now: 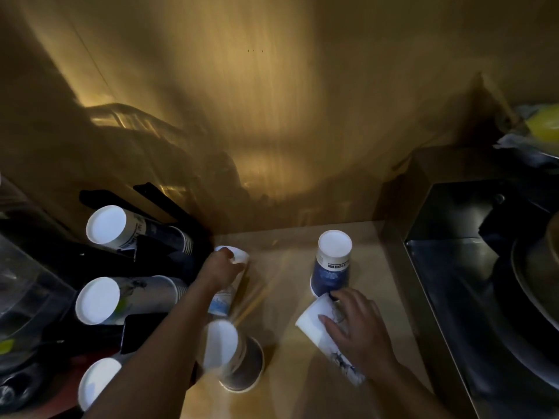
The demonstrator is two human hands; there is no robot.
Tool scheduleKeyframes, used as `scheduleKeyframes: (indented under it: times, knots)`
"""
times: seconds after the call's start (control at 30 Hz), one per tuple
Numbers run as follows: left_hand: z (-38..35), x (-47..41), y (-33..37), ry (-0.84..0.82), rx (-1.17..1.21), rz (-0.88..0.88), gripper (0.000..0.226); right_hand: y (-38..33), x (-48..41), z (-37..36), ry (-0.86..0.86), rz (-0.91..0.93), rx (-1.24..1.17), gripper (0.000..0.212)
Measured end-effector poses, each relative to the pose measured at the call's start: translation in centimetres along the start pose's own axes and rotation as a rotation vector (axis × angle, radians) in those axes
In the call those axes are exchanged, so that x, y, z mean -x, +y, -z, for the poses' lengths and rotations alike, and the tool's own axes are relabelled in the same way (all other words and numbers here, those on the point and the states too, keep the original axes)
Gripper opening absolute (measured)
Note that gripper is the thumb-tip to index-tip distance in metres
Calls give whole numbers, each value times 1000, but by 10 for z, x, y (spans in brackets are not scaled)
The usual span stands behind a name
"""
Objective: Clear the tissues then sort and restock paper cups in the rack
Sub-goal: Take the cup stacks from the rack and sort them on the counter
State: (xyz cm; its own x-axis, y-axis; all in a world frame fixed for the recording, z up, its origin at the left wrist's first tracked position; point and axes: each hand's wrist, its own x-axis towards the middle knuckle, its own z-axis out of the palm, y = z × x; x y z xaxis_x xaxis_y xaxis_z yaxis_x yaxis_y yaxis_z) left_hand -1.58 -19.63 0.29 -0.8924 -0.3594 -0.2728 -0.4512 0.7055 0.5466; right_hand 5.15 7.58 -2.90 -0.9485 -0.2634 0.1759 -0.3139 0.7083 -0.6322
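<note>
Left hand: mine, reaching forward, closed around the top of a pale cup stack that stands on the counter just beside the rack; blur hides the finger detail.
Right hand: mine, fingers curled over a tilted white stack, gripping it from above.
Blue stack: upside down on the counter, touching or just behind my right fingertips; I cannot tell which.
Dark stack: near edge, between my forearms, leaning, blurred.
Rack: black, left side; three rows of cups lie in it, bases toward me, top row, middle row, bottom row.
Tissues: none visible on the counter.
Stage, my judgement: sorting loose stacks, restocking not finished.
Risk one: my left forearm passes close over the dark stack; a pull back could tip it.
Risk two: my right hand crowds the blue stack; lifting the white one could knock it toward the sink.
Risk three: dim light makes prints hard to match, so a stack may go in the wrong row.
</note>
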Motion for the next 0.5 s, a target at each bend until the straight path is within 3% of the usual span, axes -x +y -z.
scheduleKeyframes:
  times: [0.1, 0.27, 0.4, 0.5]
  knots:
    - [2, -4, 1, 19, -112, -20, 50, 3, 10, -12, -46, 5, 63, 45]
    - [1, -10, -17, -142, -443, 35, 76, 20, 22, -23, -261, -73, 194, 75]
    - [-10, -5, -38, -129, -477, 54, 81, 22, 27, -25, -336, -96, 234, 84]
    - [-26, 3, -45, -173, -386, 105, 98, 20, 27, -26, -389, -146, 196, 91]
